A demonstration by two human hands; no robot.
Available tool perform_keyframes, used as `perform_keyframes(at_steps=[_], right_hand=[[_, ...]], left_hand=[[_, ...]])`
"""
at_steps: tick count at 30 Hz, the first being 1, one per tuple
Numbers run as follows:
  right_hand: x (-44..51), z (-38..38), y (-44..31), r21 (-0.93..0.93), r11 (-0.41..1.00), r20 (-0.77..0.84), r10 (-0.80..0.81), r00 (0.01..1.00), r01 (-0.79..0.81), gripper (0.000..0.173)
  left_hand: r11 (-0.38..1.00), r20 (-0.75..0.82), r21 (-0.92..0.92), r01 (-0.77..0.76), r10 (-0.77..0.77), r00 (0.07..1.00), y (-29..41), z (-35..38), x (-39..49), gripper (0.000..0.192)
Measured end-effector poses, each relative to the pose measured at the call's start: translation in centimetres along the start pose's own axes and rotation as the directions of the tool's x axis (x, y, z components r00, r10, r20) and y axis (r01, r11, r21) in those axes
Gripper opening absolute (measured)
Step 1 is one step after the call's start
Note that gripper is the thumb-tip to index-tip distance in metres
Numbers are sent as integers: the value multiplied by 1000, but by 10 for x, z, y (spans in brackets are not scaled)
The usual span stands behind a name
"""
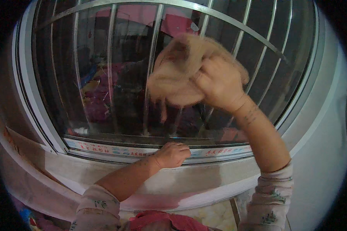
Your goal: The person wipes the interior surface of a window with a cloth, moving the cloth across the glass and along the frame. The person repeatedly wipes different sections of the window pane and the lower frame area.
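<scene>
A tan cloth (179, 78), blurred by motion, is bunched in my right hand (219, 83) in front of the upper middle of a window pane (130, 109). Part of the cloth spreads out to the left of my fingers, and a thin end hangs below it. My left hand (173, 154) rests with bent fingers on the lower rail of the aluminium window frame (118, 151), below the glass. No object shows in that hand, though its palm side is hidden.
Metal security bars (111, 57) and a curved crossbar (228, 18) stand at the window. Below the frame runs a pale sill (196, 177) with damp-looking patches. A white wall (318, 161) borders the right side. A pink cloth (164, 221) shows at the bottom edge.
</scene>
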State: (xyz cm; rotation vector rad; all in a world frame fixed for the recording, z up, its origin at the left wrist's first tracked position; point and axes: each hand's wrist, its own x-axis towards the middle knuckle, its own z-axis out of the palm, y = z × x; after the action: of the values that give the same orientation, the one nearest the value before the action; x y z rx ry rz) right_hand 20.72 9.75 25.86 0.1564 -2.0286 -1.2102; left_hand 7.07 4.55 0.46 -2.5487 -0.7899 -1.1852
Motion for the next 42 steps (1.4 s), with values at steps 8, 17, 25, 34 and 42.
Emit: perform_keyframes(at_steps=[8,17,25,34,42], right_hand=[[3,-52,145,-242,703,-313,596,739,-669,43],[28,-12,41,-206,829,-208,482,851,-520,34],[-20,26,-100,456,774,-28,506,862,-440,27],[-38,17,-190,821,-122,487,658,574,-558,62],[-45,9,-199,845,165,456,276,846,-509,52]], left_hand=[[999,-38,-40,-26,25,999,6,5,13,11],[998,-33,-42,44,-45,998,7,12,12,8],[969,-56,-180,167,-179,982,10,5,8,19],[-10,207,-959,284,-710,673,-29,53,-9,21],[-353,548,-836,420,-505,667,0,-24,-42,27]])
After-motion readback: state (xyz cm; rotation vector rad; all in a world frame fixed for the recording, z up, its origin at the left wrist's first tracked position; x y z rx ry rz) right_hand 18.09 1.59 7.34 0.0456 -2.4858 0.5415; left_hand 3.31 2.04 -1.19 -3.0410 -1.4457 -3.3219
